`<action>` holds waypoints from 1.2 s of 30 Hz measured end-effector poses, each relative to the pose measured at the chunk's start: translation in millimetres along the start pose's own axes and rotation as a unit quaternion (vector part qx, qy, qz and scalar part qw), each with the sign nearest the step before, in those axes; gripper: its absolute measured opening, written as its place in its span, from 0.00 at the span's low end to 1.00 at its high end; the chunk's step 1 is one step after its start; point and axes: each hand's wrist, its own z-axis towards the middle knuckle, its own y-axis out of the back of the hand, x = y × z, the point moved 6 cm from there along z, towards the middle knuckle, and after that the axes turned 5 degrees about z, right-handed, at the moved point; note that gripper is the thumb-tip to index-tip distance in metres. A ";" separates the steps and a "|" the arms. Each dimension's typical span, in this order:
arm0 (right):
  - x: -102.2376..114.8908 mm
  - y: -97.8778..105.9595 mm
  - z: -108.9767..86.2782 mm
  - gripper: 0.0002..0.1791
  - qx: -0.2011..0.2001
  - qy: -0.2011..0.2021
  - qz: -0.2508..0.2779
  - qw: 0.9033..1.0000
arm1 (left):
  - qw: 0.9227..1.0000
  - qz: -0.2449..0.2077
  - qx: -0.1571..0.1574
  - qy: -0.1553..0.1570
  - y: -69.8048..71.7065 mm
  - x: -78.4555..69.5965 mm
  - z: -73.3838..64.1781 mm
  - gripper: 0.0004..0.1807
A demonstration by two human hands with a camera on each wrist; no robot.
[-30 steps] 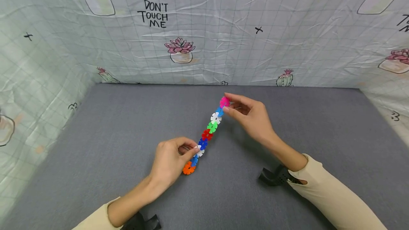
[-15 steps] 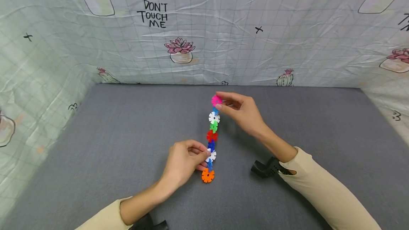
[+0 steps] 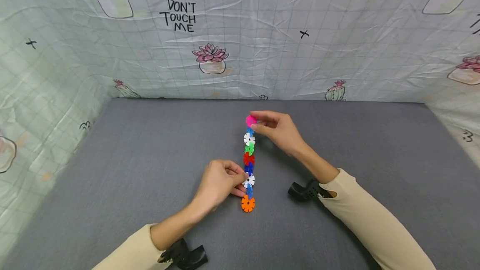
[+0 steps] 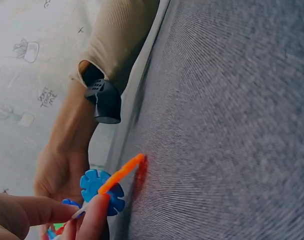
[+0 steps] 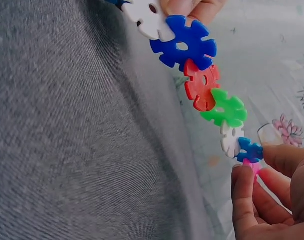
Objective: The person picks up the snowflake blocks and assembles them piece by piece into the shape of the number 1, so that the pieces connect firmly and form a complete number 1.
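Note:
A chain of interlocking notched plastic discs (image 3: 249,159) runs almost straight away from me in the head view. At its near end hangs an orange disc (image 3: 248,204), seen edge-on in the left wrist view beside a light blue disc (image 4: 93,184). My left hand (image 3: 219,182) pinches the white disc (image 3: 250,180) close to that end. With thumb and fingers, my right hand (image 3: 279,130) pinches the far end around the pink disc (image 3: 250,121). Between the hands, the right wrist view shows dark blue (image 5: 199,45), red (image 5: 197,90) and green (image 5: 229,111) discs linked at angles.
A grey cloth-covered table (image 3: 150,145) lies under both hands. White printed fabric (image 3: 262,53) stands behind it and along the sides. Black wrist devices (image 3: 189,257) sit at both sleeve cuffs.
The chain has turned from a slant to nearly straight. Its near end swung right with my left hand, while its far end moved left with my right hand. Both grips stay the same.

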 end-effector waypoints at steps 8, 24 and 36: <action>-16.5 -1.7 4.6 0.20 -0.003 -0.021 0.009 1.000 | 1.000 0.010 0.005 0.014 -1.1 5.7 5.4 0.03; -34.8 -1.6 7.0 0.16 -0.001 -0.041 -0.007 0.999 | 1.000 0.014 0.016 0.020 -4.2 10.5 8.8 0.05; -36.3 -0.9 5.5 0.14 0.005 -0.036 -0.057 0.998 | 0.999 0.025 0.019 0.019 -6.7 10.6 9.3 0.06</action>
